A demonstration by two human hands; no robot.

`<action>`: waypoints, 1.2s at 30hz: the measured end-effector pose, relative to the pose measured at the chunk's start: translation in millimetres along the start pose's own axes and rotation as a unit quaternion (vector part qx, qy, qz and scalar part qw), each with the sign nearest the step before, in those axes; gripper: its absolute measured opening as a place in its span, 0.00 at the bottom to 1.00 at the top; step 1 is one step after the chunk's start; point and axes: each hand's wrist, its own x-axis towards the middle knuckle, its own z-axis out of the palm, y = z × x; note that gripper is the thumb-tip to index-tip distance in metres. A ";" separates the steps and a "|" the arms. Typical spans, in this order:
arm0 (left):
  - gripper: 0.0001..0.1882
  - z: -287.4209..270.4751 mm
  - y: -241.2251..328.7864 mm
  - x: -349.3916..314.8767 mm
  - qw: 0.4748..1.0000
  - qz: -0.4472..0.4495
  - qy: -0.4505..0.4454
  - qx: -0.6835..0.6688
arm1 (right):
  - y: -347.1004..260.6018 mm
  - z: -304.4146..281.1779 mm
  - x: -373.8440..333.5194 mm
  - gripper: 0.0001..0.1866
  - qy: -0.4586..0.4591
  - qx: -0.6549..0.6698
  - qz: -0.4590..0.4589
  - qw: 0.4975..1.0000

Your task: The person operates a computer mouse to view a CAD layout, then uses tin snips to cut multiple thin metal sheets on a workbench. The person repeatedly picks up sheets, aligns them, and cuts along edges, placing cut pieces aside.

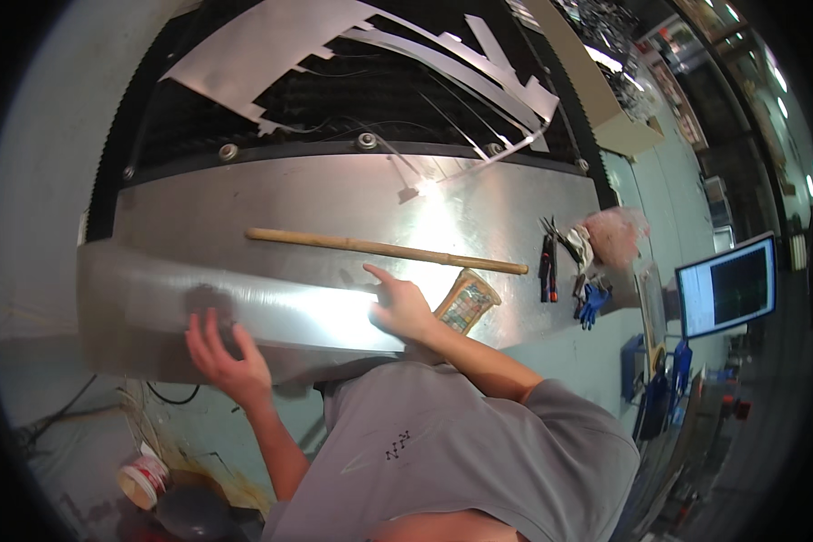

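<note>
A long, shiny strip of sheet metal lies along the near side of the metal table. Over its near edge, toward the left, is my left hand, fingers spread; whether they touch the metal I cannot tell. My right hand is at the strip's right end, with index finger stretched out and thumb apart from it. Beyond both hands a bamboo stick lies across the table. Just right of my right hand rests a worn, tan-edged pad or packet with a patterned middle.
Cut sheet metal scraps lie on the dark machine bed at the back. Pliers, a blue glove and a pinkish plastic bag sit at the table's right end. A monitor stands farther right; a bucket is lower left.
</note>
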 end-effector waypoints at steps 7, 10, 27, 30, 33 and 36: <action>0.54 76.1 -9.6 -56.0 0.928 -0.120 -0.310 0.166 | 58.9 -37.0 27.2 0.35 0.145 -0.054 -0.070 0.986; 0.57 78.6 -13.5 -52.4 0.925 -0.121 -0.314 0.178 | 102.4 -99.7 84.1 0.29 0.228 -0.044 -0.007 0.973; 0.54 72.3 9.4 -31.0 0.920 -0.200 -0.312 0.127 | 313.0 -364.6 437.2 0.39 0.210 -0.370 0.065 0.903; 0.54 71.1 10.2 -29.8 0.924 -0.190 -0.307 0.125 | 304.1 -376.5 435.3 0.17 0.258 -0.405 0.015 0.877; 0.54 71.1 12.4 -29.0 0.921 -0.196 -0.311 0.129 | 266.1 -403.5 416.2 0.17 0.324 -0.435 -0.010 0.840; 0.54 73.6 12.7 -30.1 0.922 -0.203 -0.306 0.127 | 215.5 -418.7 392.7 0.16 0.374 -0.452 -0.016 0.810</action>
